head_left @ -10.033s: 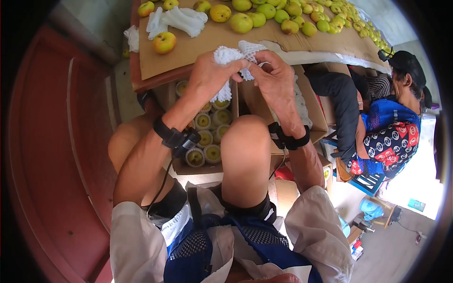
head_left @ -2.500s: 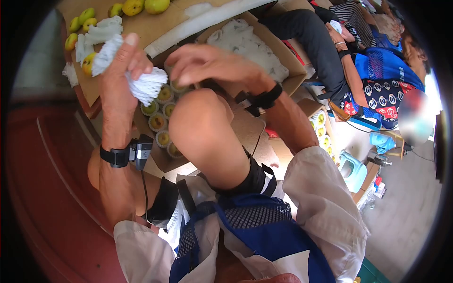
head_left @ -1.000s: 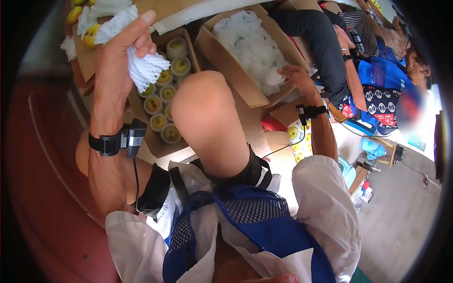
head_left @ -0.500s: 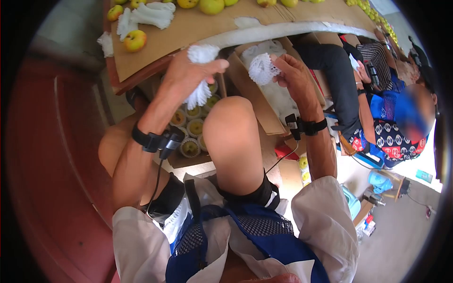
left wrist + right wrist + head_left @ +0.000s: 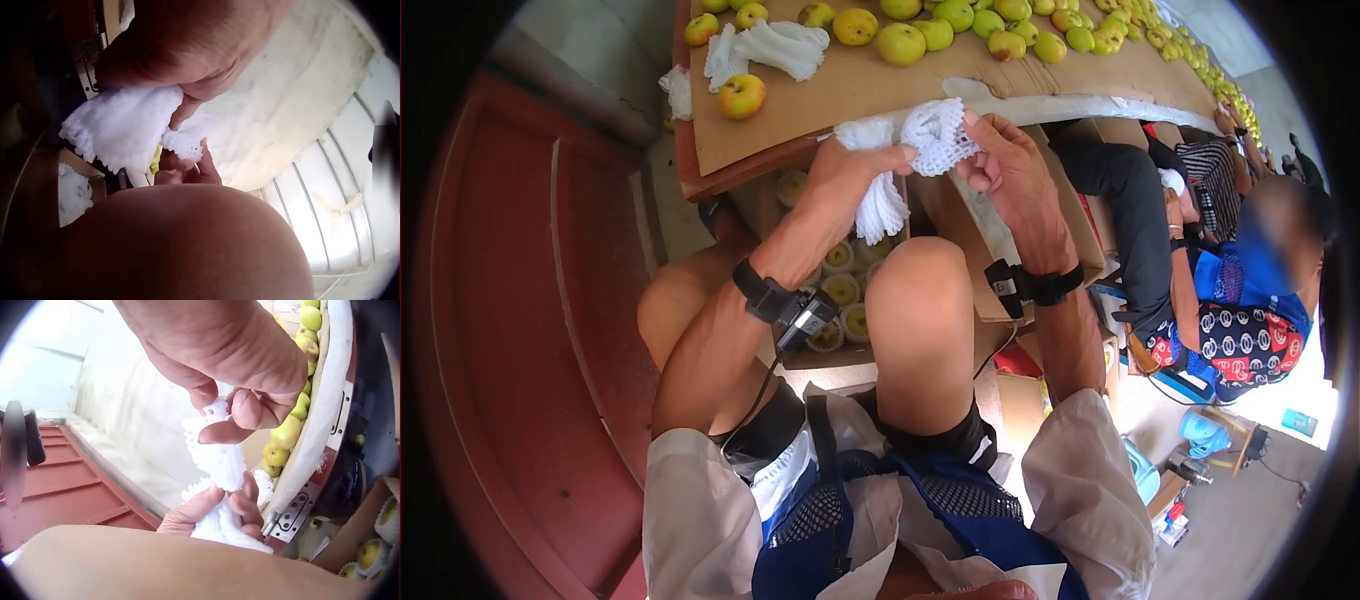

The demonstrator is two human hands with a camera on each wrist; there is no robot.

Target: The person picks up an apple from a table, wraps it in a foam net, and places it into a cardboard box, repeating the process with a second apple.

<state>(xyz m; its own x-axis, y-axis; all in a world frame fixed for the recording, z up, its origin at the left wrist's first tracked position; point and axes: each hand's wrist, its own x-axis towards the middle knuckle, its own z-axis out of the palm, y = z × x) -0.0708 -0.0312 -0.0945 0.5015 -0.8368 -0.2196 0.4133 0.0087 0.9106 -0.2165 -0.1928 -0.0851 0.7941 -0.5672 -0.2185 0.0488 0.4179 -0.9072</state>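
Head view: seated person, knees up, both hands raised in front of a table edge. Left hand [image 5: 845, 170] w/ fingers curled tight round a bunch of white foam nets [image 5: 880, 200], which hangs below the fist; thumb pressed across the top. Right hand [image 5: 1010, 165] pinches a single foam net [image 5: 938, 135] betw. thumb and fingertips, net just beside the left fist, nearly touching it.

Right wrist view: same single net stretched betw. the two hands, right thumb and forefinger clamped on its upper rim.

Left wrist view: bunch [image 5: 122, 128] gripped in the fist above the knee.

Behind the hands: cardboard sheet [image 5: 840, 90] over the table, carrying loose yellow-green apples [image 5: 900, 43] in a long row, one red-blushed apple [image 5: 742, 95] at left, and a heap of spare nets [image 5: 775, 45]. Below table, betw. the knees: carton of netted apples [image 5: 845, 295], fruit upright in rows. At right, open cardboard box [image 5: 1040, 250] and a second seated person [image 5: 1230, 300] in a blue patterned top. No legible writing or brand marks on boxes or wrist straps.
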